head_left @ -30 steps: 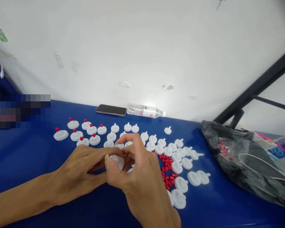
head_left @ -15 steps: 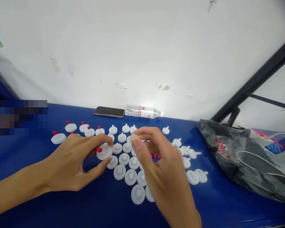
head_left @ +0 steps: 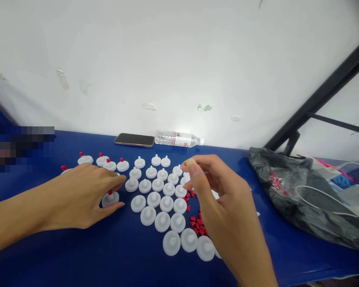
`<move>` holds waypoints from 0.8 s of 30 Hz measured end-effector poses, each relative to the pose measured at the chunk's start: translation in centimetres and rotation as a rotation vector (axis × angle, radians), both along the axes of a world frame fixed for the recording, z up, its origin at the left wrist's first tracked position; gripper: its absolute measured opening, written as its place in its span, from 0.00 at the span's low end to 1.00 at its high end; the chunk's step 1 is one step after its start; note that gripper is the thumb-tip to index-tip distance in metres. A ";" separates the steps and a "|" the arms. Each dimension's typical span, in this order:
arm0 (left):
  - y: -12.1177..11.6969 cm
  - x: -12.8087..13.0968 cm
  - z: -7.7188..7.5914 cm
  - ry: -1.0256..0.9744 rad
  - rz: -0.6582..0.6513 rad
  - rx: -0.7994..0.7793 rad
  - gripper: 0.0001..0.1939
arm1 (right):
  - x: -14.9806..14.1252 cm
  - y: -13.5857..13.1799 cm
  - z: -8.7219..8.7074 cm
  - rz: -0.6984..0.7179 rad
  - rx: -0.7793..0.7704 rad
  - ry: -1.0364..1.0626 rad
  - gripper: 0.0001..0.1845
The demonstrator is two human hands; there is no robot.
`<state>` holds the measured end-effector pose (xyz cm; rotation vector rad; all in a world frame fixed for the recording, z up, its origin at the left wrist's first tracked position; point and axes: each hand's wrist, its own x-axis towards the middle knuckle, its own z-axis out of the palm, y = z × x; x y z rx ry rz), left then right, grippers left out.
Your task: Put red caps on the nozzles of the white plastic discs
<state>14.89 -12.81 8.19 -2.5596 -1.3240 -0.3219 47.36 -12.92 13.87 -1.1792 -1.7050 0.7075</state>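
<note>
My left hand point(head_left: 91, 195) reaches in from the left, thumb and fingers apart around a white disc-shaped cap with a red tip point(head_left: 110, 199) lying on the table. My right hand point(head_left: 223, 199) is raised over the right side of the group, fingers loosely curled and apart, the thumb overlapping the index finger from this view. Nothing shows in it. Below and partly behind it lies a heap of small red tips point(head_left: 199, 226). Between the hands stand several white spouted caps point(head_left: 157, 184) without red tips. More red-tipped caps point(head_left: 122, 164) stand farther back on the left.
A phone point(head_left: 134, 140) and a clear plastic bottle point(head_left: 178, 138) lie along the wall at the back of the blue table point(head_left: 113, 251). On the right is a dark plastic bag point(head_left: 299, 215) with a clear packet of red pieces point(head_left: 276, 181), beneath a black metal frame point(head_left: 323, 89).
My left hand has moved left with the red-tipped cap, which now lies apart from the plain ones. My right hand has shifted right, uncovering more white caps and red tips.
</note>
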 end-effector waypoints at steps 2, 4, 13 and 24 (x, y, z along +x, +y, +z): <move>0.2 -0.3 -0.1 0.011 -0.006 0.012 0.14 | -0.2 -0.2 0.1 -0.002 -0.008 -0.010 0.17; 0.4 -0.8 -0.2 0.017 -0.003 0.033 0.13 | -0.3 -0.3 0.2 -0.021 -0.005 -0.014 0.17; 0.6 -0.2 -0.2 0.032 0.055 0.213 0.20 | 1.0 0.3 0.5 -0.068 -0.006 -0.117 0.15; 1.4 0.3 -2.5 -0.073 -0.033 0.208 0.14 | 5.9 2.7 -3.3 -0.121 -0.144 -0.812 0.13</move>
